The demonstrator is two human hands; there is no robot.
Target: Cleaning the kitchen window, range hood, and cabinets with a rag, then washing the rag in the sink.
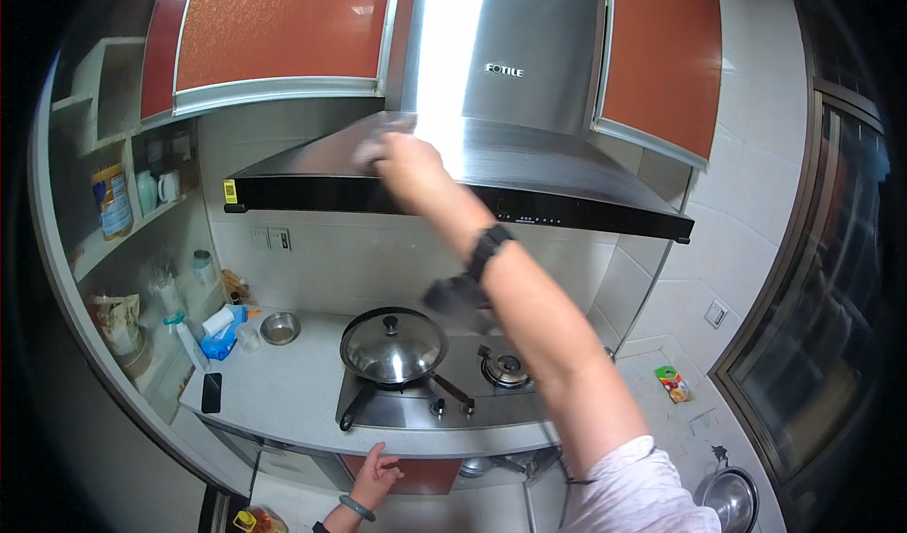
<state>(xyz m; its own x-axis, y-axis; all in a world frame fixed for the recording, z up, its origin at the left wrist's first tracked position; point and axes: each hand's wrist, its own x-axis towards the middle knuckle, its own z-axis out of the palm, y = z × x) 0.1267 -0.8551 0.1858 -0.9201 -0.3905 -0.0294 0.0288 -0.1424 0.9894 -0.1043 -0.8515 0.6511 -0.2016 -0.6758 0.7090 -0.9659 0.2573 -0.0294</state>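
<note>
My right hand (404,157) is raised against the sloping steel front of the range hood (538,157), its fingers closed on a crumpled cloth (372,147); both are blurred. A black watch sits on that wrist. My left hand (379,473), with a bangle at the wrist, hangs in front of the counter edge with its fingers apart and nothing in them. Below the hood, a lidded wok (393,349) with a dark handle rests on the left burner of the gas hob (397,412). Behind my forearm is a blurred dark object (457,295) that I cannot identify.
On the left counter are a phone (212,393), a steel bowl (280,328), a blue packet (223,341) and a spray bottle (188,341). Red cabinets (283,30) flank the hood. To the right lie a small snack packet (673,384) and a metal basin (730,501). An oil bottle (262,520) stands low down.
</note>
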